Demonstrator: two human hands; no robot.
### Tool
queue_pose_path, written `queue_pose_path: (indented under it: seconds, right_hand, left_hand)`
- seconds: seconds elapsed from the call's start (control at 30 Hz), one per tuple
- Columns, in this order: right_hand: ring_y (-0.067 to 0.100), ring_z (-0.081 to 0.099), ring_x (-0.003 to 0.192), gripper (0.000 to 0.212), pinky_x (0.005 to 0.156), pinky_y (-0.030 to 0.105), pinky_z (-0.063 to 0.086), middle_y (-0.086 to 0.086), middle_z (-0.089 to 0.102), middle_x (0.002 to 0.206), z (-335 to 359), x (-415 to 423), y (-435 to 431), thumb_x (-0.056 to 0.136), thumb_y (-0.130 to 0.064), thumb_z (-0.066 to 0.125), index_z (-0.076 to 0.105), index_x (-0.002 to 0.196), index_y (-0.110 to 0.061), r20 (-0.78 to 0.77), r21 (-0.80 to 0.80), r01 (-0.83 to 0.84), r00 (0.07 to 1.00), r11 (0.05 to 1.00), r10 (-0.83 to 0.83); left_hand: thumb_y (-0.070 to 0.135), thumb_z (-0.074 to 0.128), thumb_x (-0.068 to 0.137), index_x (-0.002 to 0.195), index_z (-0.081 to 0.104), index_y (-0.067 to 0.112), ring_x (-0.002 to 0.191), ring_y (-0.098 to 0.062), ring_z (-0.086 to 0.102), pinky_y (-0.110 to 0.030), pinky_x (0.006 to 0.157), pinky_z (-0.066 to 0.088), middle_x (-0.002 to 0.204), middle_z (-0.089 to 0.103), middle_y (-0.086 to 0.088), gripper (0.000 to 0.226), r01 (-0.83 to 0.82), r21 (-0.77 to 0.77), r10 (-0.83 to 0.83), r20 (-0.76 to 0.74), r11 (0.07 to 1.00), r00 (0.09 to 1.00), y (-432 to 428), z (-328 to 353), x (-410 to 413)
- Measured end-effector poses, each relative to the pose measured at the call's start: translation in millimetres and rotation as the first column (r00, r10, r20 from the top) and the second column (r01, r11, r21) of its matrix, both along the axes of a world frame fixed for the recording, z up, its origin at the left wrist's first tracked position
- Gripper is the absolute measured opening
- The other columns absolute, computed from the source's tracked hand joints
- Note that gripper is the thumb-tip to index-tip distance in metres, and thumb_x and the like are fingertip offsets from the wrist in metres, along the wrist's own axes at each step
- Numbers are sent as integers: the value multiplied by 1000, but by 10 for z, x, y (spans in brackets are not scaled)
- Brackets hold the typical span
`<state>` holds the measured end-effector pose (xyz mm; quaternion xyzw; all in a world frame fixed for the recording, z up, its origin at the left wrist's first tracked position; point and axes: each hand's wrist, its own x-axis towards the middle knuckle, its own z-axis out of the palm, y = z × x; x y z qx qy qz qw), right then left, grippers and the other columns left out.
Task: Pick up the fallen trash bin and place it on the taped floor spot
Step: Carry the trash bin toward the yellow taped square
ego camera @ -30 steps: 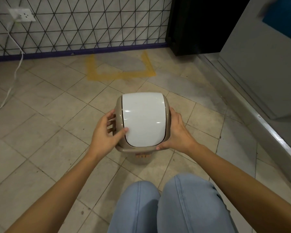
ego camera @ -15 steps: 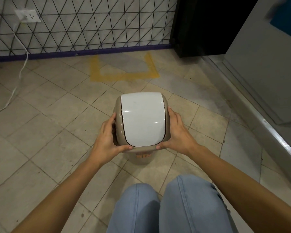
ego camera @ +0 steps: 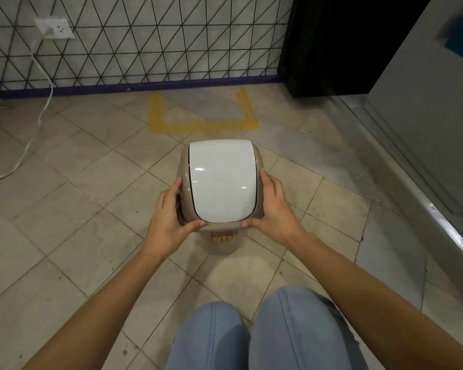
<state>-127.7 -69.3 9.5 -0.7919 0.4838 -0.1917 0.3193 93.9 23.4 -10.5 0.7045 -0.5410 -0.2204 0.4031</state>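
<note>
The trash bin is beige with a white swing lid and stands upright, seen from above. My left hand grips its left rim and my right hand grips its right rim, thumbs on the near edge. An orange label shows on the bin's body below the rim. The yellow taped floor spot is a U-shaped outline on the tiles just beyond the bin, against the wall. Whether the bin's base touches the floor is hidden.
A wall with a black triangle pattern and purple skirting runs along the back. A white cable hangs from a wall socket at the left. A black cabinet and a grey door with a metal sill stand at the right. My knees are at the bottom.
My left thumb slid from the white lid down to the bin's near rim. The bin in both hands has moved forward, closer to the yellow tape.
</note>
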Motion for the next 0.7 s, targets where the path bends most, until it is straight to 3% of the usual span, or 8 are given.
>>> queue_pose_path:
  seconds: [0.13,0.27,0.7]
  right_hand:
    - [19,27,136,128,107,34,31,-7,13,147,4,52,-134,53,-26,88,0,145,-34,31,4,6,999,1000,-6]
    - [19,27,134,127,102,30,29,-5,15,147,-3,93,-259,53,-27,88,1,144,-34,30,-5,3,1000,1000,-3]
    - [23,27,136,126,107,38,32,4,16,149,10,203,-798,56,-22,88,1,147,-26,3,-23,-13,1000,1000,13]
  left_hand:
    - [23,85,63,148,19,26,118,0,36,-7,93,31,141,35,0,108,-29,-7,29,-6,1000,1000,-95,-36,29]
    - [20,85,64,148,19,24,117,-2,38,-18,97,34,140,36,-2,107,-48,-8,48,-17,999,999,-203,-38,47]
    - [18,84,66,148,22,23,117,-2,37,-20,99,34,140,39,-2,103,-125,-16,125,6,992,992,-698,-45,52]
